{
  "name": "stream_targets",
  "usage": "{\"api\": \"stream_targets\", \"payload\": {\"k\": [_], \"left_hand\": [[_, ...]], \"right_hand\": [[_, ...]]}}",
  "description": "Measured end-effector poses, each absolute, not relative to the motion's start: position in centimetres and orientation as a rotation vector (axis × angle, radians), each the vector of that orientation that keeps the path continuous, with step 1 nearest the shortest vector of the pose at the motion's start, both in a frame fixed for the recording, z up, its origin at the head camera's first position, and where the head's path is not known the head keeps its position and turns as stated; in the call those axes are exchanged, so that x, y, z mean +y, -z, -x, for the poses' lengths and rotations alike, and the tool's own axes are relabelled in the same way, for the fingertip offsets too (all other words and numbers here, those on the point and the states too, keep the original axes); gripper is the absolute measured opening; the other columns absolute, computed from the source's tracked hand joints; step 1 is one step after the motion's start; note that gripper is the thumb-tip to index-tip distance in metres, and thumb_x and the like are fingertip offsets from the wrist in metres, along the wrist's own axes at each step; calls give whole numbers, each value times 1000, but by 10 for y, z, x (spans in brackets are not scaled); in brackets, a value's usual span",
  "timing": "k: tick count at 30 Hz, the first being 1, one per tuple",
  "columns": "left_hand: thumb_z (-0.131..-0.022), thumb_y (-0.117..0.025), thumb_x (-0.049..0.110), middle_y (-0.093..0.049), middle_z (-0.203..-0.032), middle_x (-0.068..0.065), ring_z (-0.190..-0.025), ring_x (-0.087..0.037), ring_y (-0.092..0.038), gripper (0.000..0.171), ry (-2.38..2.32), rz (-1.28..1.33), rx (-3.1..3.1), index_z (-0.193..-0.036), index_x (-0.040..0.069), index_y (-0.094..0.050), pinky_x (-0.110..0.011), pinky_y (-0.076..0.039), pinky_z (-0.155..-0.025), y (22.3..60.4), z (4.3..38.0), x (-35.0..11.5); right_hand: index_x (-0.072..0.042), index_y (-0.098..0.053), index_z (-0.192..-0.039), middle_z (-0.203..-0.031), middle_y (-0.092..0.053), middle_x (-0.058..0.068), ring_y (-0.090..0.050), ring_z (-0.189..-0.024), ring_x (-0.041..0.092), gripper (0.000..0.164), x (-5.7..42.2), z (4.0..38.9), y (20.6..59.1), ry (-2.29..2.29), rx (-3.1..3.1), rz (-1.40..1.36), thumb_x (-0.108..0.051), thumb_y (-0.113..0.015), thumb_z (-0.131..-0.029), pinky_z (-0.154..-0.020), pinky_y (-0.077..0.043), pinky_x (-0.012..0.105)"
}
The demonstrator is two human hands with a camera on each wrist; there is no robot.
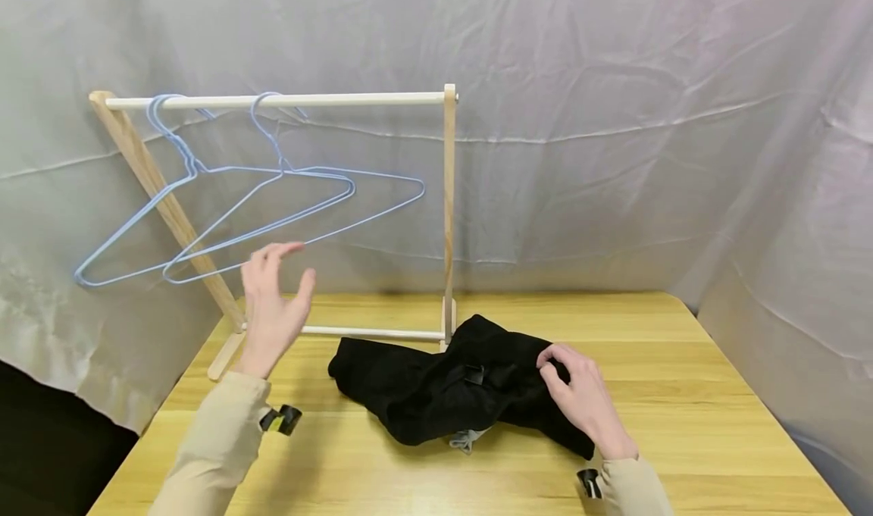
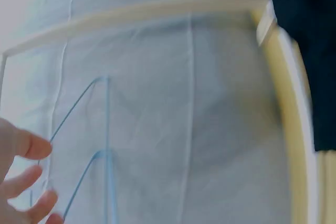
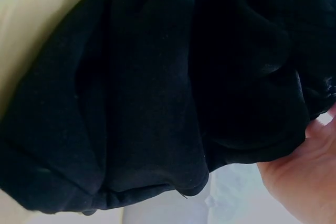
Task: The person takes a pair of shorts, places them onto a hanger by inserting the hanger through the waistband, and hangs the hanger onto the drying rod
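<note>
My left hand point(image 1: 276, 304) is raised in front of the clothes rack, fingers spread and thumb apart, with nothing in it. Its fingertips overlap the lower bar of a light blue hanger point(image 1: 368, 217) in the head view; in the left wrist view the fingers point(image 2: 26, 179) are beside the thin blue hanger wires point(image 2: 107, 114). A crumpled black garment point(image 1: 423, 395) with a gathered band and a bit of grey fabric point(image 1: 466, 440) lies on the table. My right hand point(image 1: 580, 387) pinches its right part with curled fingers. The right wrist view shows this hand point(image 3: 302, 174) at the fabric's edge.
The rack has a white top rail point(image 1: 355, 100), wooden posts point(image 1: 449, 213) and a white lower bar point(image 1: 382, 334). Several blue hangers point(image 1: 136, 217) hang towards its left. It stands at the back left of the wooden table point(image 1: 682, 395), before a grey curtain point(image 1: 614, 160).
</note>
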State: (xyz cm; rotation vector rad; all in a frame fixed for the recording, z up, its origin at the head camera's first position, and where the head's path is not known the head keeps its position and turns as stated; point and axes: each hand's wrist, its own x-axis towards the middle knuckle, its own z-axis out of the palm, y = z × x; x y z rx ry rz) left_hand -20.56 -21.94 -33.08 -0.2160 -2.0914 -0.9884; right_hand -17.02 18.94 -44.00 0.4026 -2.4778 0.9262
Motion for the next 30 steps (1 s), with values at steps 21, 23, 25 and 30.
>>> {"api": "stream_targets", "payload": {"k": [21, 23, 25, 30], "left_hand": [[-95, -63, 31, -50, -138, -23, -129, -44, -43, 54, 746, -82, -2087, -139, 2, -48, -55, -28, -112, 278, 233, -256], [-96, -62, 34, -52, -138, -23, -129, -44, -44, 54, 741, -106, -2115, -138, 2, -49, -56, -27, -113, 275, 232, -258], [-97, -59, 37, -54, -136, -23, -127, -45, -45, 54, 733, -131, -2135, -137, 3, -51, -56, -26, -113, 273, 231, -261], [-98, -54, 47, -60, -129, -23, -120, -47, -48, 54, 750, -213, -2138, -132, 5, -58, -57, -24, -111, 271, 232, -266]], "right_hand": [[-20, -66, -85, -89, -68, -8, -62, -87, 12, 19, 190, 169, 441, -932, -2507, -438, -2, -61, -89, -79, -49, 33], [-20, -66, -85, -89, -68, -8, -62, -87, 11, 19, 190, 170, 441, -931, -2511, -435, -2, -61, -89, -79, -48, 33], [-20, -66, -86, -89, -68, -9, -62, -86, 11, 19, 191, 170, 441, -932, -2514, -434, -3, -61, -89, -79, -49, 33], [-20, -66, -86, -90, -68, -9, -62, -86, 11, 18, 191, 171, 441, -929, -2517, -438, -3, -61, -90, -79, -48, 33]]}}
